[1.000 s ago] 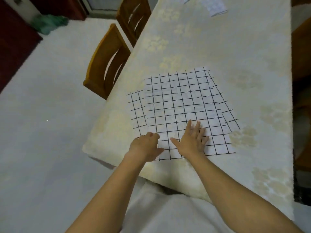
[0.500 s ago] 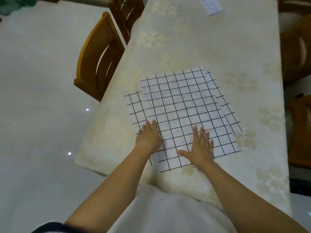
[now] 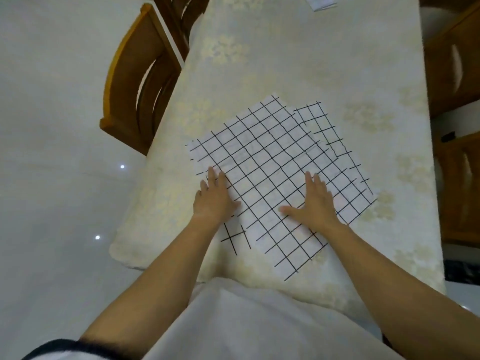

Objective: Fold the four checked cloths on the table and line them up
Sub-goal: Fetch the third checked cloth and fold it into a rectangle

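Note:
A white cloth with a black grid, the top checked cloth, lies flat and turned at an angle near the front of the table. More checked cloth pokes out beneath it at the right and at the front left. My left hand lies flat with straight fingers on the top cloth's left edge. My right hand presses flat on its front middle, fingers spread. How many cloths are stacked I cannot tell.
A cream flowered tablecloth covers the table. Two wooden chairs stand along the left side, and wooden furniture lines the right. A folded checked piece lies at the far end. The table's front edge is close to my body.
The top cloth has turned clockwise under my flat hands and slid toward the front edge. My left hand went from curled at the cloth's front edge to flat. My hands have spread apart.

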The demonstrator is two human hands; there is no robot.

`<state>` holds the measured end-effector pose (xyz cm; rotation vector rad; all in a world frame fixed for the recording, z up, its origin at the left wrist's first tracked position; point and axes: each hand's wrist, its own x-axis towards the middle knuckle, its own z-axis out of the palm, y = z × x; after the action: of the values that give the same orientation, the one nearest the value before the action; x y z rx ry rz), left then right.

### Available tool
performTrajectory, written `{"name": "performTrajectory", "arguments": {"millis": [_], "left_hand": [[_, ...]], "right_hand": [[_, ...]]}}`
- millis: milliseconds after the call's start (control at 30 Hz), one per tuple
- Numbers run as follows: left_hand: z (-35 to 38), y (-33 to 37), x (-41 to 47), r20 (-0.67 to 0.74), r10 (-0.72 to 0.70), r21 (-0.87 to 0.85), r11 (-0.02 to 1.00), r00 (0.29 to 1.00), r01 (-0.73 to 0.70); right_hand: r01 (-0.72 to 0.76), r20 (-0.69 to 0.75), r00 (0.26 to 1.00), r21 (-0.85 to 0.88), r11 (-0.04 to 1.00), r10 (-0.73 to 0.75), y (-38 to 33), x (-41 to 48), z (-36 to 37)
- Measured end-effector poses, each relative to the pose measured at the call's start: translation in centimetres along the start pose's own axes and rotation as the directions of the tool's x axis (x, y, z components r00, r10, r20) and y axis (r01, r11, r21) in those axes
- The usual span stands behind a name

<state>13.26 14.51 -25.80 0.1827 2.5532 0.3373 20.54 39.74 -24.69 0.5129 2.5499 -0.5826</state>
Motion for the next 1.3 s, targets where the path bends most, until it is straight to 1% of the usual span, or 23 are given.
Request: {"name": "performTrajectory", "arguments": {"millis": [33, 67, 133, 233, 267, 367, 433, 467, 533, 600, 633, 700, 767, 833, 900, 967, 1067, 1133, 1167, 1233, 1300], "left_hand": [[-0.1, 0.0, -0.2, 0.005, 0.017, 0.006, 1.000, 1.000, -0.017], [-0.2, 0.2, -0.4, 0.003, 0.040, 0.010, 0.999, 0.999, -0.040], [-0.6, 0.4, -0.6, 0.007, 0.093, 0.008, 0.996, 0.996, -0.093], [-1.3, -0.5, -0.4, 0.042, 0.152, 0.005, 0.988, 0.988, -0.152], [-1.6, -0.9, -0.4, 0.031, 0.159, 0.009, 0.987, 0.987, -0.160], [-2.0, -1.7, -0.1, -0.085, 0.183, 0.008, 0.983, 0.979, -0.183], [-2.3, -1.3, 0.2, -0.140, 0.220, -0.023, 0.974, 0.965, -0.225], [-2.4, -0.9, 0.4, -0.141, 0.248, -0.026, 0.967, 0.958, -0.254], [-2.3, 0.3, 0.8, -0.103, 0.295, 0.004, 0.955, 0.950, -0.296], [-1.9, 1.9, 1.0, -0.040, 0.340, 0.078, 0.939, 0.940, -0.336], [-1.5, 2.9, 1.0, -0.005, 0.371, 0.115, 0.923, 0.929, -0.368], [-0.4, 4.8, 1.1, 0.062, 0.422, 0.147, 0.893, 0.905, -0.426], [0.9, 6.3, 1.3, 0.108, 0.433, 0.130, 0.886, 0.895, -0.444], [2.1, 6.6, 1.7, 0.133, 0.426, 0.162, 0.881, 0.895, -0.444], [2.8, 5.7, 2.4, 0.138, 0.425, 0.213, 0.870, 0.895, -0.446], [2.9, 4.0, 3.0, 0.110, 0.416, 0.225, 0.874, 0.903, -0.431], [2.7, 1.6, 3.6, 0.028, 0.388, 0.223, 0.896, 0.921, -0.384], [2.3, 1.3, 3.8, -0.021, 0.364, 0.197, 0.915, 0.931, -0.353], [2.3, 1.6, 4.0, -0.053, 0.358, 0.167, 0.924, 0.932, -0.345], [2.3, 3.1, 4.5, -0.133, 0.399, 0.144, 0.914, 0.908, -0.380], [2.6, 5.5, 5.6, -0.158, 0.463, 0.168, 0.883, 0.872, -0.438]], "right_hand": [[-0.021, -0.036, 0.999, 0.034, 0.999, 0.022, -1.6, 0.2, 0.7], [-0.038, -0.043, 0.998, 0.030, 0.999, 0.040, -2.9, 0.3, 1.5], [-0.061, 0.000, 0.998, -0.035, 0.998, 0.061, -4.4, 0.5, 3.2], [-0.059, 0.065, 0.996, -0.120, 0.991, 0.067, -3.6, 0.6, 3.7], [-0.046, 0.077, 0.995, -0.149, 0.988, 0.058, -2.9, 0.6, 3.5], [0.000, 0.120, 0.992, -0.195, 0.981, 0.024, -0.4, 0.6, 2.3], [0.075, 0.179, 0.983, -0.226, 0.971, -0.034, 0.9, 0.7, 1.4], [0.136, 0.213, 0.974, -0.266, 0.954, -0.079, 1.3, 0.7, 0.9], [0.280, 0.264, 0.946, -0.386, 0.879, -0.186, 1.9, 0.7, -0.1], [0.373, 0.292, 0.922, -0.483, 0.792, -0.256, 1.8, 0.9, -0.8], [0.382, 0.280, 0.920, -0.493, 0.782, -0.273, 1.5, 1.0, -0.9], [0.346, 0.200, 0.937, -0.424, 0.837, -0.286, 0.1, 1.2, -0.5], [0.312, 0.124, 0.950, -0.337, 0.889, -0.287, -1.7, 1.3, 0.8], [0.288, 0.105, 0.958, -0.307, 0.907, -0.268, -2.5, 1.1, 2.5], [0.249, 0.099, 0.968, -0.322, 0.913, -0.230, -1.7, 0.9, 3.7], [0.189, 0.061, 0.982, -0.333, 0.924, -0.179, 0.0, 0.9, 3.8], [0.053, -0.003, 0.998, -0.300, 0.953, -0.056, 2.6, 1.4, 2.7], [-0.009, -0.032, 1.000, -0.274, 0.962, 0.001, 3.4, 2.1, 2.0], [-0.021, -0.052, 0.999, -0.262, 0.965, 0.007, 3.3, 2.5, 1.8], [0.016, -0.131, 0.990, -0.265, 0.964, -0.053, 1.9, 3.4, 1.8], [0.099, -0.205, 0.966, -0.276, 0.956, -0.159, -0.6, 4.6, 2.0]]}}
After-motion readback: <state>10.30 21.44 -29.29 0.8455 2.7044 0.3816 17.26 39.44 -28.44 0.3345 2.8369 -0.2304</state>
